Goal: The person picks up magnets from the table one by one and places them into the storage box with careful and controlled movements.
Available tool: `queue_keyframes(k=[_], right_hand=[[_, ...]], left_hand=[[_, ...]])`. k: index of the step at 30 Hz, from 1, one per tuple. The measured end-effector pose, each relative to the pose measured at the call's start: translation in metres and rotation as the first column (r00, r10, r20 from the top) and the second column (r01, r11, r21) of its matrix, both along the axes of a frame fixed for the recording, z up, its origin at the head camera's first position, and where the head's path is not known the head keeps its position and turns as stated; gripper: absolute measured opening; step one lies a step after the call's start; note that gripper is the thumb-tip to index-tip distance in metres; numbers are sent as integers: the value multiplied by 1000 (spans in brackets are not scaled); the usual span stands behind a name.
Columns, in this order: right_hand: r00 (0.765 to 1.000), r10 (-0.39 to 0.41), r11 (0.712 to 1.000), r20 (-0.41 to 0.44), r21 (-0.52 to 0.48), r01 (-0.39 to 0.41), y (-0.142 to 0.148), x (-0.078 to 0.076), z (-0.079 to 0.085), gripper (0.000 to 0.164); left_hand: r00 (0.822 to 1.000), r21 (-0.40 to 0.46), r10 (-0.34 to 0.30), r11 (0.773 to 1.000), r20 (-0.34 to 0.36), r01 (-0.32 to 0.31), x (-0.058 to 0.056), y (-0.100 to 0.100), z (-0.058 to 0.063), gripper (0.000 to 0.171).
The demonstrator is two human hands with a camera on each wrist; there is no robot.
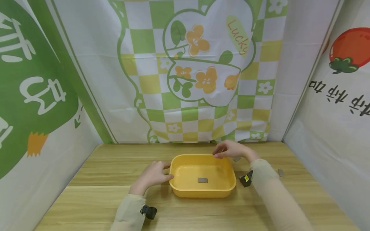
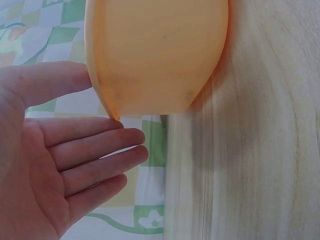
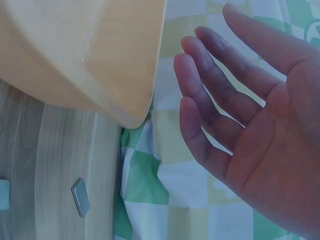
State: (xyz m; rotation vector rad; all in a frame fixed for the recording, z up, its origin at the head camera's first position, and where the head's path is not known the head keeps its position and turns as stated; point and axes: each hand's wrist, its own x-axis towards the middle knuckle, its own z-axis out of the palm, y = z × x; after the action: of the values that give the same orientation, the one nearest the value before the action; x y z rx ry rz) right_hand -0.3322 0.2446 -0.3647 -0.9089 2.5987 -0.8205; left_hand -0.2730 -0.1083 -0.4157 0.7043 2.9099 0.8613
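A yellow plastic basin (image 1: pixel 203 193) rests on the wooden table, with one small grey rectangular piece (image 1: pixel 203 180) lying flat on its floor. At the basin's left rim is my left hand (image 1: pixel 153 174); its thumb and index fingertip touch the rim while the other fingers extend, almost straight. My right hand (image 1: pixel 231 149) hovers by the back right corner. In the right wrist view its relaxed fingers (image 3: pixel 192 75) are slightly bent, apart from the basin wall, and hold nothing.
Right of the basin, small grey pieces (image 1: pixel 281 173) lie on the table (image 1: pixel 95 199), one (image 1: pixel 237 158) partly under the right hand in the head view. A checked cloth (image 1: pixel 189 118) hangs along the table's back edge. Printed cloth walls (image 1: pixel 323 128) flank both sides.
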Motion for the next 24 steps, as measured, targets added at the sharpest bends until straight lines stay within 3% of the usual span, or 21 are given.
queue_keyframes(k=[9, 15, 24], right_hand=[[1000, -5, 1000, -14, -21, 5, 8, 3, 0, 31], [997, -56, 998, -45, 7, 57, 17, 8, 3, 30], [999, -50, 998, -14, -25, 50, 36, 13, 1, 35]], left_hand=[[1000, 1, -5, 1000, 10, 5, 1, -1, 0, 50], [1000, 3, 3, 1000, 10, -3, 1, 0, 0, 48], [1000, 9, 2, 1000, 9, -3, 0, -1, 0, 48]])
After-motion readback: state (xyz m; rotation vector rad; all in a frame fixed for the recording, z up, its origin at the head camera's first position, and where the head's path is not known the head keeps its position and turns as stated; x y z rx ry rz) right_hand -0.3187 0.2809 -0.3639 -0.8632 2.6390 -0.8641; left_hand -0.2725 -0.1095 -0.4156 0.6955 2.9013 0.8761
